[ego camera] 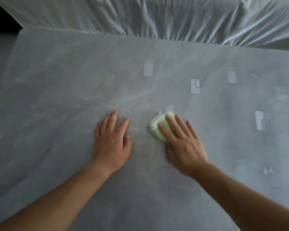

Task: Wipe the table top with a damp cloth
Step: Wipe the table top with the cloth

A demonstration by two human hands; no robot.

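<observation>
The grey table top (pixel 65 100) fills most of the head view, with pale smears across it. A small folded cloth (pixel 155 126), light green with a white edge, lies near the middle. My right hand (pixel 183 144) lies flat on the cloth, fingers spread, pressing it against the table; the cloth's left and far parts stick out from under the fingers. My left hand (pixel 111 142) rests palm down on the bare table just left of the cloth, fingers apart, holding nothing.
Several pale rectangular marks (pixel 195 86) dot the right half of the table top. A crinkled translucent plastic sheet (pixel 157 17) hangs along the table's far edge. A dark gap (pixel 2 19) shows at the far left corner.
</observation>
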